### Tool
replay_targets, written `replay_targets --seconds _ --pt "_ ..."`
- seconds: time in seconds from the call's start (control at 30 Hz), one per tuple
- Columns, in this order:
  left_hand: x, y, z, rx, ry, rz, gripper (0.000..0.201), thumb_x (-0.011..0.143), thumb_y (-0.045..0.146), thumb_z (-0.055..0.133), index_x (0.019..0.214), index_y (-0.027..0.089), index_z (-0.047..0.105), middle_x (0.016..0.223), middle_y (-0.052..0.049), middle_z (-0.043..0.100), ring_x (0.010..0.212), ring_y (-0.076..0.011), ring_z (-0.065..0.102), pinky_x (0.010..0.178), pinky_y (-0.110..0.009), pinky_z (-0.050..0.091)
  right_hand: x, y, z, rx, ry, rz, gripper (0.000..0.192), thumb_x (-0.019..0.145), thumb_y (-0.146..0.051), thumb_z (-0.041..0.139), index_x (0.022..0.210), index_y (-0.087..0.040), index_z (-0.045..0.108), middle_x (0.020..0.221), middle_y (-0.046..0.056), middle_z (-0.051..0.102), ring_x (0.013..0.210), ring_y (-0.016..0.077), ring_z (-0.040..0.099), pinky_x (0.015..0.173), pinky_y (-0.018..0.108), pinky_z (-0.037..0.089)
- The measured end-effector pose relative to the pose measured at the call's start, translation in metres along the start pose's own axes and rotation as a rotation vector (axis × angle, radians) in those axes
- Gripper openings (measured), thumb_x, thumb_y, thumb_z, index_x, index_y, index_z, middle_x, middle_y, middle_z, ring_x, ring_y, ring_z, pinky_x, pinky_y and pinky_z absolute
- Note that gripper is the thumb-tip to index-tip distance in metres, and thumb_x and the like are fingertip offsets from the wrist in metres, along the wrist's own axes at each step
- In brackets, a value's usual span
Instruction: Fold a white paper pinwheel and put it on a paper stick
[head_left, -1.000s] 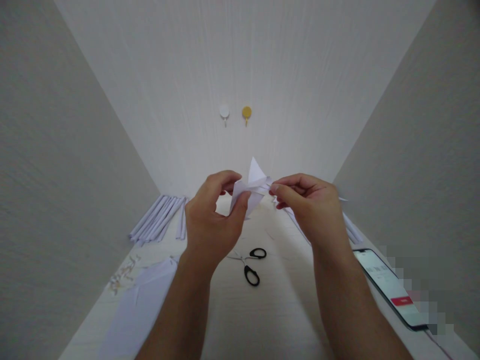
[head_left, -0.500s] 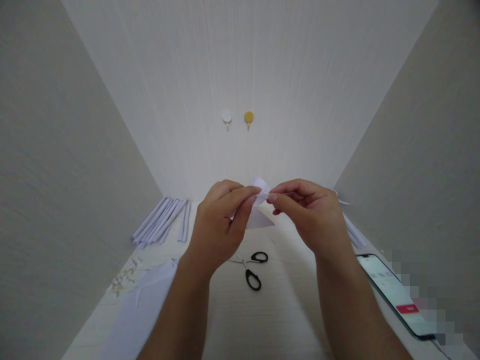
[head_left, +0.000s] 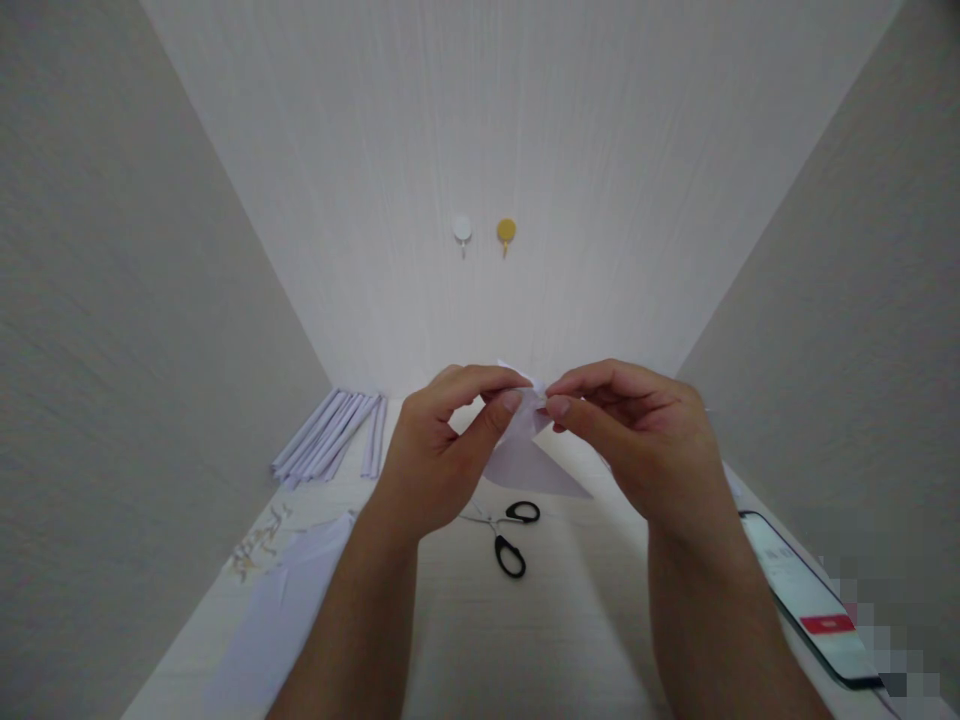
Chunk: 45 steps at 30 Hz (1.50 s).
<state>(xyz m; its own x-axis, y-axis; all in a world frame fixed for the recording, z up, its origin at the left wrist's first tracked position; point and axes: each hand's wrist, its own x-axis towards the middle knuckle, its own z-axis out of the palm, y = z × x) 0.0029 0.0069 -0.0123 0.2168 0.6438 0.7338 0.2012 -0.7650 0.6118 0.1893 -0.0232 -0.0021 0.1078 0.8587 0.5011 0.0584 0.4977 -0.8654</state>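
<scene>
Both hands meet in mid-air above the table, fingertips close together on a thin white sheet of paper (head_left: pixel 534 470). My left hand (head_left: pixel 457 440) pinches the sheet's upper part between thumb and forefinger. Its neighbour, my right hand (head_left: pixel 637 430), pinches the paper's right end, which looks rolled or twisted there; the exact shape is too small to tell. A pointed flap of the sheet hangs down below the fingers. Under the hands lies a pair of scissors (head_left: pixel 511 556) with black handles, blades spread and partly hidden behind my left hand.
Several rolled white paper tubes (head_left: pixel 326 435) lie at the back left. Nearer are small pale scraps (head_left: pixel 259 545) and a stack of white paper (head_left: pixel 281 610). A phone (head_left: pixel 806 590) with a lit screen lies at the right. Two hooks, white (head_left: pixel 463 230) and yellow (head_left: pixel 506 231), are on the wall.
The paper's hanging flap has swung lower and further right and shows more of its surface. My fingers have shifted slightly along the sheet. The whole view has moved a little.
</scene>
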Motion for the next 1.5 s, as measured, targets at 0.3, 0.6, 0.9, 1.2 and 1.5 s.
replay_targets --seconds 0.3,0.6,0.9,1.2,1.5 --pt "0.0031 0.0033 -0.0004 0.014 0.018 -0.013 0.008 0.095 0.016 0.072 0.093 0.021 0.078 0.091 -0.001 0.078 0.087 -0.0157 0.068 0.083 -0.030 0.052 0.0005 0.0017 -0.0001 -0.042 0.036 -0.062 0.007 0.079 -0.024 0.087 0.082 -0.021 0.081 0.078 0.003 0.079 0.068 0.0150 0.072 0.061 0.026 0.058" --pt "0.0016 0.0035 -0.0006 -0.046 -0.015 -0.031 0.012 0.094 0.013 0.070 0.096 0.022 0.079 0.092 -0.001 0.078 0.088 -0.0156 0.068 0.082 -0.030 0.051 -0.0004 0.0041 -0.0007 -0.059 0.024 -0.057 0.007 0.081 -0.026 0.087 0.083 -0.021 0.081 0.077 0.003 0.078 0.067 0.0153 0.070 0.058 0.026 0.056" --pt "0.0017 0.0048 -0.0016 -0.113 -0.043 -0.094 0.009 0.097 0.021 0.072 0.099 0.022 0.080 0.095 -0.003 0.080 0.090 -0.0177 0.071 0.084 -0.032 0.053 -0.0008 0.0026 -0.0013 -0.051 -0.027 -0.056 0.006 0.083 -0.025 0.085 0.083 -0.021 0.081 0.078 0.003 0.079 0.067 0.0155 0.071 0.059 0.027 0.057" --pt "0.0021 0.0034 -0.0031 -0.098 -0.055 -0.057 0.009 0.098 0.023 0.072 0.099 0.021 0.081 0.095 -0.003 0.080 0.089 -0.0170 0.071 0.084 -0.030 0.054 -0.0006 0.0015 -0.0010 -0.049 -0.020 -0.062 0.005 0.082 -0.023 0.085 0.082 -0.022 0.081 0.076 0.002 0.078 0.068 0.0153 0.072 0.061 0.026 0.058" --pt "0.0020 0.0064 -0.0045 -0.141 -0.093 -0.072 0.014 0.101 0.030 0.071 0.094 0.022 0.080 0.089 -0.002 0.078 0.085 -0.0159 0.068 0.084 -0.030 0.053 -0.0007 0.0006 -0.0033 0.001 -0.087 -0.056 0.004 0.084 -0.021 0.085 0.085 -0.022 0.082 0.078 0.002 0.078 0.069 0.0150 0.072 0.061 0.026 0.058"
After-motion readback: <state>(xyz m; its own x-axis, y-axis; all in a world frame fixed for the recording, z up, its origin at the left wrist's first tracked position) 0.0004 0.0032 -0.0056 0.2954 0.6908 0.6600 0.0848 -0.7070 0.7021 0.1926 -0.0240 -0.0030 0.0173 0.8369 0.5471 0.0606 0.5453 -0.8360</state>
